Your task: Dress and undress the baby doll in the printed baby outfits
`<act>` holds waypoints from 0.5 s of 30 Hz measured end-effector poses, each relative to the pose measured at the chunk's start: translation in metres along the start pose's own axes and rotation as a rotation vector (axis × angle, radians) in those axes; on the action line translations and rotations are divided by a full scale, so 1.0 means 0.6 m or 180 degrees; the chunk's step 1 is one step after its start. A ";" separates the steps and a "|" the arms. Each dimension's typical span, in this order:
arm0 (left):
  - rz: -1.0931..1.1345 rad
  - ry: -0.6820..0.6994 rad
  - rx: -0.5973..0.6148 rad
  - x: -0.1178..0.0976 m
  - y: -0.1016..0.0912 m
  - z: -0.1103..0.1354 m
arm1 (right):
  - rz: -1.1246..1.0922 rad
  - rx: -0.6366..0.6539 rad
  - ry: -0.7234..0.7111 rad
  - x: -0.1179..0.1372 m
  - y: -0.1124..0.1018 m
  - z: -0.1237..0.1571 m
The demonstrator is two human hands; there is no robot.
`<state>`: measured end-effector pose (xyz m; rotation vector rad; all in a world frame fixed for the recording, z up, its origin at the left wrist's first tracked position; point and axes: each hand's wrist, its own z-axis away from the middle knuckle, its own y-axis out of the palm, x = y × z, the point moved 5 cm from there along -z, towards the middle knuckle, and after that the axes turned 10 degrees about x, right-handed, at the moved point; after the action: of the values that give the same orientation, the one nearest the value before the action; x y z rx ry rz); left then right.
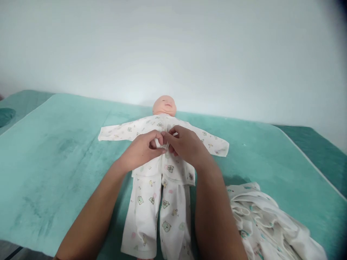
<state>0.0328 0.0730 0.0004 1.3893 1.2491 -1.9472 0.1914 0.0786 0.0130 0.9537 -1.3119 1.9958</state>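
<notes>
A baby doll (165, 105) lies on its back with its head toward the wall. It wears a white printed jacket (177, 168) with the sleeves spread out sideways, and matching white trousers (145, 213). Over the doll's chest, my left hand (145, 146) pinches the jacket's front edge between thumb and fingers. My right hand (185, 142) meets it there, its fingers closed on the same front opening. The fingertips of both hands nearly touch. Whatever fastening lies between them is hidden by the fingers.
Under the doll spreads a green cover (67, 162) with wrinkles and darker patches. A crumpled white printed cloth (271, 224) lies at the lower right, beside my right forearm. The pale wall (173, 47) rises directly behind the doll's head.
</notes>
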 end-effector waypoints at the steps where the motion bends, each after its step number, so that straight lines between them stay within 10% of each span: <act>1: -0.0039 -0.0013 -0.0009 -0.001 0.001 0.000 | 0.0057 -0.0112 0.0059 0.000 0.000 -0.001; 8: -0.0225 0.0088 0.0209 -0.012 0.005 0.000 | 0.0551 -0.0532 0.0142 0.003 -0.003 -0.011; 15: -0.0485 0.0016 0.0011 -0.002 -0.016 0.007 | 0.1410 -0.1137 0.0816 -0.041 -0.077 0.020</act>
<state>0.0236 0.0739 0.0057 1.3362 1.3910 -2.0478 0.2445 0.0825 0.0211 0.2442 -1.7582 2.0060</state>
